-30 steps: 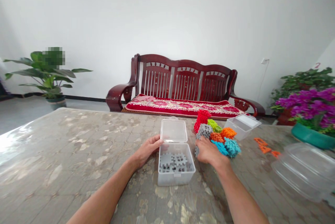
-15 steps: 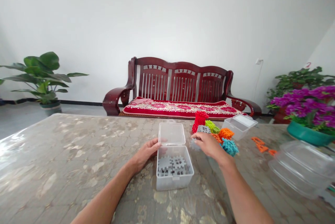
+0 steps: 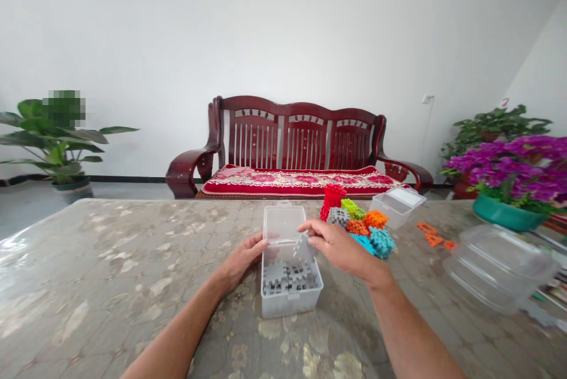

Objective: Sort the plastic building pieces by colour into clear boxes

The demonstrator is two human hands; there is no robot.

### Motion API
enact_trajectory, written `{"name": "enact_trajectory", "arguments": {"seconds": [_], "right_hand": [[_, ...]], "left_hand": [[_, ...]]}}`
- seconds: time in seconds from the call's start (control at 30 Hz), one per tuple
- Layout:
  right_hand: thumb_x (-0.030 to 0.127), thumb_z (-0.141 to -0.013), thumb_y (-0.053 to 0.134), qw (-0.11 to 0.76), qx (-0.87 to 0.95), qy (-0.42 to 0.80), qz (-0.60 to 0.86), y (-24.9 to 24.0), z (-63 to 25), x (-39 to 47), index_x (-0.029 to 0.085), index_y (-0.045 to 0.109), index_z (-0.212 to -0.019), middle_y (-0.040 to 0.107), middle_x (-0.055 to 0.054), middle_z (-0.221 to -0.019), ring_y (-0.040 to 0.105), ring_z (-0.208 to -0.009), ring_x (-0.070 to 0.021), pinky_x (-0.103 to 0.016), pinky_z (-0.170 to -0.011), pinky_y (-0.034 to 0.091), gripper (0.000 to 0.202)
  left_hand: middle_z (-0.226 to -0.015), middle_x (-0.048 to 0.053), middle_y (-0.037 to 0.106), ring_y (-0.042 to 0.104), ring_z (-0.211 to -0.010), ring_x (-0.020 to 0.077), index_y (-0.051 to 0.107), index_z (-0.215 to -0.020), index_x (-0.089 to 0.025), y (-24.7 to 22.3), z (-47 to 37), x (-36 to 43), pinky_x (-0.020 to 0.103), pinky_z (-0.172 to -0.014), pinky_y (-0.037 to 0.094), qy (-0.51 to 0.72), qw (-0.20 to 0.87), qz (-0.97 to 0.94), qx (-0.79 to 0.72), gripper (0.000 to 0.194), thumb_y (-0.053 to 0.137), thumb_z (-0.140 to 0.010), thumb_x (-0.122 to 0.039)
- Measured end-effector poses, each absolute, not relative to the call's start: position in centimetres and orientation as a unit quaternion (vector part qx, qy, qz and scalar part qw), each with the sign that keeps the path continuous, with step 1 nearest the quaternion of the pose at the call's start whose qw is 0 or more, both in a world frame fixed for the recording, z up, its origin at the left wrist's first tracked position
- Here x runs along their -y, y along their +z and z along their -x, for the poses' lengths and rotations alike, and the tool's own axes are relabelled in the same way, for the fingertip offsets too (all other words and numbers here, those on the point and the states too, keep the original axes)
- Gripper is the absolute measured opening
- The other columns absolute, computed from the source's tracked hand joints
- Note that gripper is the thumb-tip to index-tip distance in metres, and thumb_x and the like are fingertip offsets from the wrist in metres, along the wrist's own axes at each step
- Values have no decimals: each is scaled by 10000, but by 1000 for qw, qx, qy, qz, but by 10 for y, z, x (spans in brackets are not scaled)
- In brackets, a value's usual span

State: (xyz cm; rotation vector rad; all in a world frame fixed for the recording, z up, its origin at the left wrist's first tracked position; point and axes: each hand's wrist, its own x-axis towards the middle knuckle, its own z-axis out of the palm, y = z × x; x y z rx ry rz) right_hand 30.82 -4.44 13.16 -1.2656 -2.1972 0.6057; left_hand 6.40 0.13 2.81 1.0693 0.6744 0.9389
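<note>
Patterned tabletop (image 3: 133,308) fills my feed's lower half. Nearest, at six o'clock, the open box (image 3: 290,308) holds grey pieces (image 3: 286,275). At its ten o'clock, my left hand (image 3: 243,260) grips its edge; my right hand (image 3: 339,246) pinches a grey tile (image 3: 303,247) above it. Coloured blocks (image 3: 357,227) lie at its two o'clock; beyond, the sofa (image 3: 305,140).

Head cam only: looks forward, slightly down over table (image 3: 133,320) at nearby left hand (image 3: 243,258), right hand (image 3: 339,246); sofa (image 3: 308,109), wall (image 3: 266,25) beyond.
</note>
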Motion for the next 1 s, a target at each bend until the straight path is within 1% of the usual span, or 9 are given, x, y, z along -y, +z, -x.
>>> {"name": "enact_trajectory", "arguments": {"seconds": [0.07, 0.17, 0.37, 0.5, 0.57, 0.67, 0.83, 0.93, 1.0], "right_hand": [[168, -903, 475, 225, 837, 215, 450, 131, -305, 48, 227, 626, -1167, 696, -39, -1113, 622, -1003, -181, -279, -860, 431, 310], [173, -925, 452, 184, 856, 194, 443, 127, -301, 50, 236, 621, -1172, 704, -41, -1110, 625, -1036, -188, -284, -885, 424, 305], [107, -870, 478, 110, 881, 173, 427, 121, -290, 53, 239, 706, -1061, 749, -21, -1031, 660, -985, -178, -261, -853, 429, 326], [100, -828, 518, 58, 896, 152, 414, 118, -285, 51, 251, 762, -987, 773, -11, -995, 681, -943, -184, -270, -854, 442, 328], [95, -812, 532, 73, 894, 131, 422, 116, -285, 49, 245, 763, -1001, 770, -23, -1011, 675, -969, -190, -276, -866, 445, 334], [75, -806, 527, 131, 880, 88, 449, 116, -287, 47, 217, 762, -981, 755, -49, -1017, 656, -996, -192, -284, -895, 439, 326], [88, -836, 512, 224, 855, 95, 458, 125, -297, 43, 233, 767, -900, 754, -24, -943, 667, -912, -165, -273, -865, 458, 300], [165, -850, 548, 302, 802, 112, 502, 128, -315, 33, 237, 752, -965, 763, -27, -954, 687, -898, -184, -295, -835, 490, 244], [180, -834, 561, 356, 754, 118, 540, 126, -335, 22, 222, 727, -1041, 763, -45, -988, 694, -920, -199, -319, -849, 510, 269]], "left_hand": [[-857, 53, 754, 639, -729, 186, 723, -1122, -160, 28, -64, -2, 251, -690, 452, 424, 704, -482, -304, 567, 837, -689, -508], [-815, 46, 748, 624, -700, 181, 725, -1113, -155, 27, -64, -3, 248, -674, 433, 425, 699, -487, -306, 547, 835, -698, -494], [-865, 54, 754, 631, -728, 191, 725, -1108, -158, 27, -63, -4, 255, -687, 441, 427, 698, -486, -308, 552, 841, -686, -494], [-824, 51, 752, 626, -703, 180, 721, -1114, -158, 26, -64, -5, 252, -677, 450, 418, 707, -478, -313, 578, 843, -676, -515], [-815, 46, 751, 627, -699, 174, 727, -1101, -160, 27, -64, -5, 249, -678, 453, 418, 707, -478, -312, 578, 850, -664, -518], [-836, 43, 757, 629, -712, 169, 731, -1091, -163, 27, -63, -5, 244, -689, 460, 420, 706, -477, -314, 583, 863, -646, -516], [-880, 56, 767, 645, -729, 176, 718, -1135, -163, 29, -64, -3, 245, -696, 469, 415, 707, -483, -308, 569, 837, -695, -503], [-950, 68, 769, 670, -782, 198, 709, -1164, -167, 28, -64, -3, 266, -751, 484, 410, 707, -496, -293, 553, 803, -738, -508], [-1001, 71, 765, 678, -813, 206, 708, -1167, -170, 27, -63, -3, 270, -773, 488, 410, 707, -498, -290, 553, 799, -742, -512]]}}
